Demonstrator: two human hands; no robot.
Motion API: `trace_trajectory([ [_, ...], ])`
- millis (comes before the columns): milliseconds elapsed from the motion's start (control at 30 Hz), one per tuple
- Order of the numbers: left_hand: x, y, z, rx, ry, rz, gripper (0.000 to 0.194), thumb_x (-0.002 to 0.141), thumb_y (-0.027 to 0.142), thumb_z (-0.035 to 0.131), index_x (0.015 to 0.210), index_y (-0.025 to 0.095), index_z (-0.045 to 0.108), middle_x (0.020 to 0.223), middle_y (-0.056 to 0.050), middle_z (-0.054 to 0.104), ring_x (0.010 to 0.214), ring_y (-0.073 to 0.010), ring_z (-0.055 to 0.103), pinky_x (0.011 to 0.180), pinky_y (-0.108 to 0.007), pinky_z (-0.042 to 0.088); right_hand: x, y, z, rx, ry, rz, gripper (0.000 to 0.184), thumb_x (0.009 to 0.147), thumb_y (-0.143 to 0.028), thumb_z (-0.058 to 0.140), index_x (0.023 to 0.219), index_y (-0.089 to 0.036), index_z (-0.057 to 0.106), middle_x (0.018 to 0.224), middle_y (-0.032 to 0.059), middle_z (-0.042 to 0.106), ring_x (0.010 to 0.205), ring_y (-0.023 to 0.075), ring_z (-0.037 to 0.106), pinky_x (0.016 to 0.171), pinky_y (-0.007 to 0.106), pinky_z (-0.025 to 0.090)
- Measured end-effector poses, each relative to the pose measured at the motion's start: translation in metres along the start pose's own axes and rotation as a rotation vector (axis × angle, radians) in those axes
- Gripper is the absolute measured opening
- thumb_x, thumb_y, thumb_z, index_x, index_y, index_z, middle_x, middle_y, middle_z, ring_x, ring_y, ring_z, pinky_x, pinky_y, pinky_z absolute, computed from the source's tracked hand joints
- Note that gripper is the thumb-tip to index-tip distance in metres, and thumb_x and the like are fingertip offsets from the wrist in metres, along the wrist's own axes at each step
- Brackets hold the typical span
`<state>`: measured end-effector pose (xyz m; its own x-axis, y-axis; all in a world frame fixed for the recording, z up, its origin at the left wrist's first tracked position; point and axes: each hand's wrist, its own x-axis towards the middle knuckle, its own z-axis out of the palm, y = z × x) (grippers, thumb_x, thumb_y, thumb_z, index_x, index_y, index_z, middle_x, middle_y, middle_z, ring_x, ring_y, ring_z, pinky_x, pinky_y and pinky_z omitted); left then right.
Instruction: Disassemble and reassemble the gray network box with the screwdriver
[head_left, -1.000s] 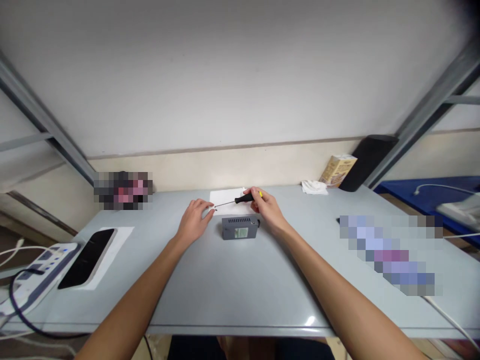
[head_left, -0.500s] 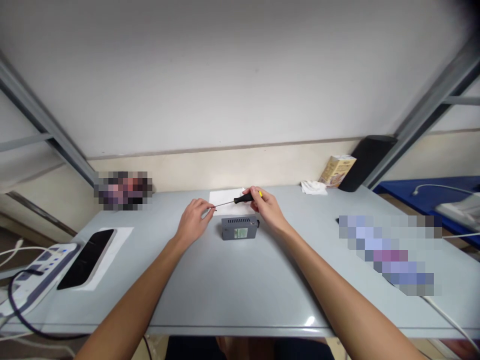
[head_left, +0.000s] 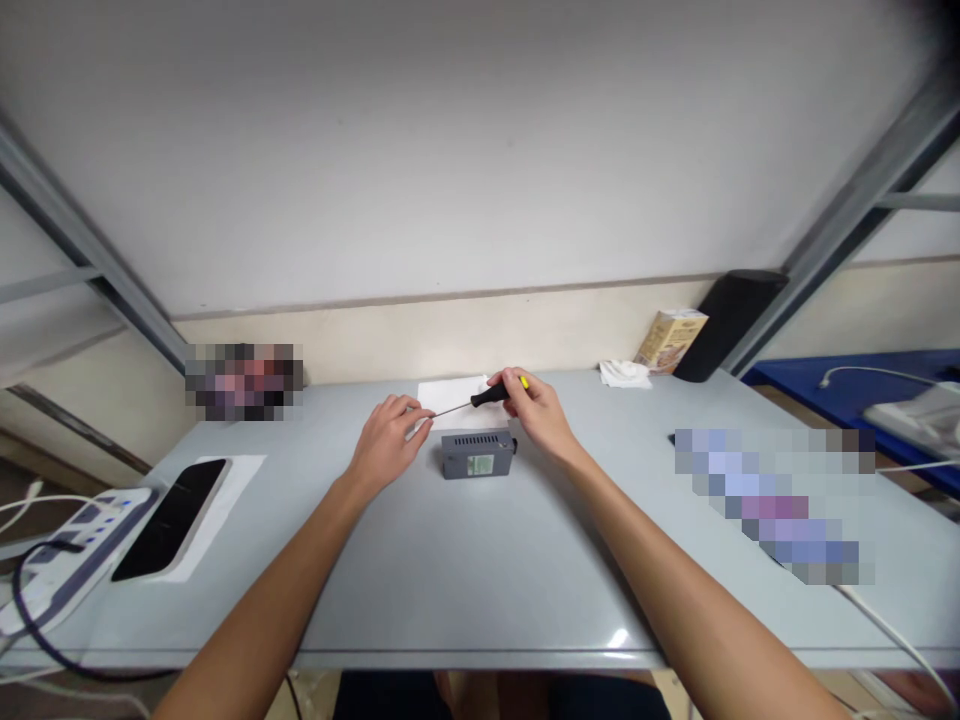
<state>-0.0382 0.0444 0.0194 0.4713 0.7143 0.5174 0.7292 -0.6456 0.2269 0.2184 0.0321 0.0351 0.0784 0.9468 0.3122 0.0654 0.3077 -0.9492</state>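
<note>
Carefully: if your right hand (head_left: 538, 412) pushes too hard, the black-handled screwdriver with a yellow end (head_left: 489, 394) could slip and poke your left hand (head_left: 386, 438). Your right hand grips its handle, and its thin metal shaft (head_left: 454, 409) points to about nine o'clock. Your left fingertips (head_left: 425, 412) meet at its far end; I can't tell if they pinch anything. At six o'clock from the screwdriver, the grey slotted box with a pale green label (head_left: 457, 462) stands on the light grey table (head_left: 465, 580), a dark knob (head_left: 514, 446) at three o'clock.
</note>
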Motion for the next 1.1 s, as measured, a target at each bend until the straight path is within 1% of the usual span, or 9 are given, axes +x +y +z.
trace_trajectory([
  [100,0.001,0.004,0.000,-0.061,0.102,-0.003,0.028,0.103,0.029,0.055,0.126,0.023,0.070,0.113,-0.009,0.068,0.106,-0.0245,0.063,0.094,-0.042,0.053,0.003,-0.006,-0.008,0.010,0.085,-0.047,0.056,0.090,-0.074,0.058,0.086,-0.020,0.072,0.069,-0.0009,0.056,0.059,0.0119,0.044,0.057,0.027,0.035],
  [233,0.002,0.021,-0.003,-0.085,0.223,0.049,0.026,0.104,0.025,0.053,0.124,0.022,0.069,0.111,-0.010,0.068,0.105,-0.0237,0.064,0.094,-0.041,0.053,0.009,-0.018,-0.030,0.062,0.357,-0.145,0.059,0.090,-0.075,0.057,0.072,-0.020,0.067,0.062,-0.0010,0.052,0.056,0.0120,0.045,0.054,0.027,0.036],
  [333,0.001,0.046,-0.002,-0.068,0.230,0.145,0.025,0.103,0.023,0.053,0.123,0.023,0.068,0.117,-0.010,0.070,0.106,-0.0239,0.066,0.094,-0.042,0.052,0.013,-0.027,-0.046,0.071,0.522,-0.208,0.059,0.091,-0.072,0.057,0.062,-0.020,0.061,0.058,-0.0013,0.050,0.055,0.0119,0.044,0.052,0.026,0.036],
  [400,0.000,0.062,0.001,-0.067,0.215,0.207,0.025,0.104,0.023,0.055,0.125,0.023,0.067,0.123,-0.010,0.071,0.113,-0.0248,0.066,0.096,-0.043,0.050,0.014,-0.030,-0.051,0.072,0.553,-0.237,0.058,0.092,-0.069,0.058,0.060,-0.021,0.059,0.057,-0.0011,0.049,0.054,0.0118,0.043,0.051,0.027,0.035],
  [467,-0.001,0.074,0.006,-0.069,0.185,0.256,0.025,0.104,0.023,0.055,0.128,0.023,0.065,0.126,-0.009,0.072,0.117,-0.0246,0.066,0.099,-0.043,0.048,0.013,-0.032,-0.050,0.066,0.537,-0.259,0.058,0.092,-0.067,0.058,0.058,-0.021,0.058,0.057,-0.0005,0.050,0.054,0.0119,0.042,0.052,0.027,0.034],
  [567,-0.002,0.081,0.013,-0.072,0.156,0.287,0.024,0.106,0.021,0.054,0.127,0.023,0.065,0.123,-0.007,0.075,0.114,-0.0229,0.068,0.098,-0.042,0.048,0.011,-0.033,-0.045,0.028,0.483,-0.264,0.059,0.093,-0.068,0.056,0.057,-0.021,0.058,0.056,-0.0002,0.050,0.054,0.0124,0.042,0.053,0.028,0.034],
  [767,-0.003,0.076,0.020,-0.119,0.152,0.311,0.022,0.107,0.018,0.052,0.123,0.022,0.067,0.118,-0.006,0.076,0.106,-0.0192,0.071,0.093,-0.038,0.049,0.007,-0.036,-0.040,-0.054,0.400,-0.279,0.061,0.094,-0.070,0.054,0.058,-0.021,0.059,0.057,-0.0003,0.049,0.057,0.0137,0.045,0.058,0.029,0.037],
  [967,-0.004,0.075,0.023,-0.139,0.146,0.322,0.024,0.107,0.016,0.052,0.122,0.023,0.068,0.118,-0.006,0.076,0.105,-0.0189,0.071,0.092,-0.038,0.050,0.002,-0.042,-0.040,-0.066,0.351,-0.316,0.057,0.096,-0.064,0.057,0.060,-0.020,0.061,0.058,-0.0004,0.051,0.059,0.0135,0.045,0.059,0.029,0.036],
  [1100,-0.004,0.075,0.023,-0.149,0.147,0.328,0.023,0.106,0.016,0.053,0.123,0.022,0.067,0.118,-0.006,0.075,0.106,-0.0193,0.071,0.092,-0.038,0.050,0.000,-0.050,-0.038,-0.075,0.258,-0.336,0.055,0.095,-0.065,0.058,0.063,-0.020,0.061,0.060,-0.0013,0.049,0.059,0.0127,0.043,0.058,0.029,0.036],
])
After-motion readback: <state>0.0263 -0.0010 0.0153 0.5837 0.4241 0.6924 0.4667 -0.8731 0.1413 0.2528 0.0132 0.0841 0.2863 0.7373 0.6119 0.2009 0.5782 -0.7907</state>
